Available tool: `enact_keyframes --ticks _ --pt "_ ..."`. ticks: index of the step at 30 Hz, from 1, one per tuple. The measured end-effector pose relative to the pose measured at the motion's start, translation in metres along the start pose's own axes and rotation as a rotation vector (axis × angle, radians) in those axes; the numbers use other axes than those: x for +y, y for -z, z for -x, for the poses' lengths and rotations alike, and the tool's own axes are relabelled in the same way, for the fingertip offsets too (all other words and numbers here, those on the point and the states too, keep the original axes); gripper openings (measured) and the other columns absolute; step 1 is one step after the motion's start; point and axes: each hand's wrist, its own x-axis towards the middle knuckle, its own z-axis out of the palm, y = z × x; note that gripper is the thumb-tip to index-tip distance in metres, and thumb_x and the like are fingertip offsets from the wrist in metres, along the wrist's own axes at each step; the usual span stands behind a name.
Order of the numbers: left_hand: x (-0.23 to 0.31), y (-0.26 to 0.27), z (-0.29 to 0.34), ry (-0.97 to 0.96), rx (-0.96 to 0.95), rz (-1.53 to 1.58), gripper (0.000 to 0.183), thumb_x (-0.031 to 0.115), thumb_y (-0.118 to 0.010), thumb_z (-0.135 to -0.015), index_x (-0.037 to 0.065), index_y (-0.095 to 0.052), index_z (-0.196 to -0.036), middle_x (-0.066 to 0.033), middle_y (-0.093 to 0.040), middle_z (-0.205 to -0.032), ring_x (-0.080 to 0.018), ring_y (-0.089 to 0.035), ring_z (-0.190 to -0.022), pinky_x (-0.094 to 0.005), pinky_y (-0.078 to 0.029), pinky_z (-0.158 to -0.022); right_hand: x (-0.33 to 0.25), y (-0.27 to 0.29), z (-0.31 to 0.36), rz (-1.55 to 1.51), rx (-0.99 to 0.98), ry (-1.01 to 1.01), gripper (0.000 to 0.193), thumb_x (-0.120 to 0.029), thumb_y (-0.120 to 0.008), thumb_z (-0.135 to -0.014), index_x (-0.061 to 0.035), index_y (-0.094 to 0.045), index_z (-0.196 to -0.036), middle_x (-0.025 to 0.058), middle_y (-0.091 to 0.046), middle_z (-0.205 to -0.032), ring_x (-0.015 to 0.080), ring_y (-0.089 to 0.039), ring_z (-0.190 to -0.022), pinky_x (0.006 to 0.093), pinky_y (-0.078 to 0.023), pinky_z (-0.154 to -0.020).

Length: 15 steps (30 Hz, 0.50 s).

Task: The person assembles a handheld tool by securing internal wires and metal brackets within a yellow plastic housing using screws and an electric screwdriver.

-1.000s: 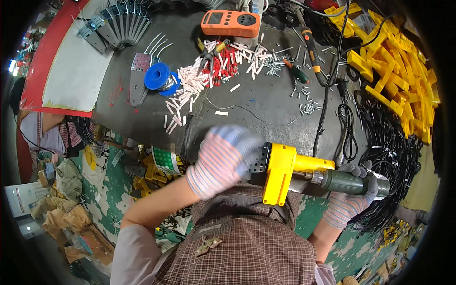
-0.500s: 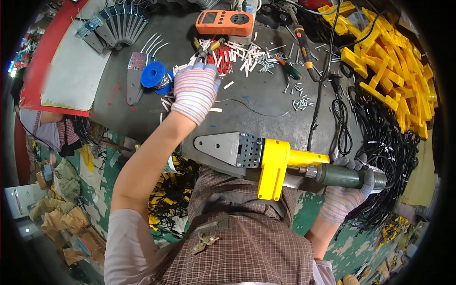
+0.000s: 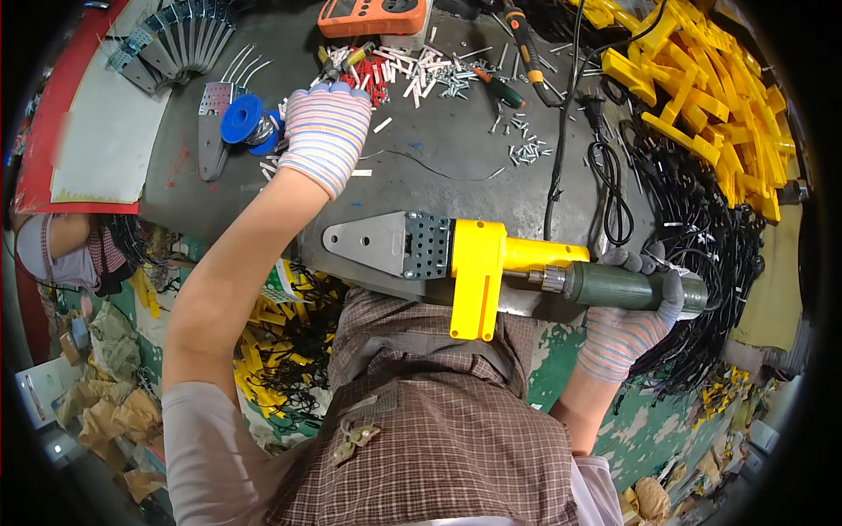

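Observation:
My right hand (image 3: 624, 331), in a striped glove, is wrapped around a dark green electric screwdriver (image 3: 611, 287). The tool lies sideways, and its chuck and bit point left at a yellow plastic handle (image 3: 477, 279). Joined to that handle is a grey tapered metal plate (image 3: 377, 245) with a perforated section, at the table's near edge. Farther off, my gloved left hand (image 3: 326, 131) is lowered at the pile of small white tubes (image 3: 424, 74) and red pieces (image 3: 375, 86). Its fingers are curled downward, and whatever they hold is hidden. Beside it sits a blue spool of wire (image 3: 242, 119).
An orange meter (image 3: 373, 16) stands at the back. Loose screws (image 3: 530, 151), a green-handled screwdriver (image 3: 502, 90) and a soldering iron (image 3: 524, 48) lie right of the tubes. Yellow handles (image 3: 710, 96) and black cords (image 3: 702, 237) are heaped at right. Metal plates (image 3: 175, 44) fan out at far left.
The whole view has shifted, so the table and its things sit farther left and higher. My left hand remains at the tubes; my right hand still grips the electric screwdriver.

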Motion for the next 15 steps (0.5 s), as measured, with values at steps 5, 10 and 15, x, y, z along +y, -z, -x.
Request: enact_keyframes --ticks 5,10,15 --pt "-0.010 -0.013 -0.003 -0.040 0.066 0.097 0.018 0.026 -0.063 -0.082 0.011 -0.065 -0.092 -0.0082 -0.065 -0.088 -0.0255 -0.064 -0.086 -0.0418 -0.050 -0.074 0.007 -0.008 -0.001 0.057 0.097 0.048 0.037 -0.019 -0.068 -0.080 -0.0020 -0.056 -0.110 0.0056 -0.054 -0.077 0.0200 -0.054 -0.074 0.0426 -0.047 -0.084" --pt "-0.005 0.025 -0.008 -0.124 -0.190 0.045 0.028 0.030 -0.075 -0.071 0.012 -0.070 -0.092 -0.0078 -0.070 -0.090 -0.0224 -0.068 -0.087 -0.0378 -0.052 -0.073 0.012 -0.016 -0.004 0.086 0.236 0.122 0.041 -0.026 -0.071 -0.077 -0.0072 -0.058 -0.110 0.0027 -0.054 -0.078 0.0170 -0.053 -0.078 0.0368 -0.049 -0.078" --pt "0.012 0.026 -0.022 -0.056 -0.258 0.085 0.031 0.028 -0.072 -0.077 0.011 -0.071 -0.103 -0.0053 -0.070 -0.100 -0.0220 -0.066 -0.095 -0.0393 -0.051 -0.076 0.002 -0.002 -0.002 0.044 0.109 0.121 0.038 -0.025 -0.072 -0.075 -0.0098 -0.060 -0.108 -0.0015 -0.055 -0.079 0.0137 -0.053 -0.073 0.0338 -0.050 -0.072"
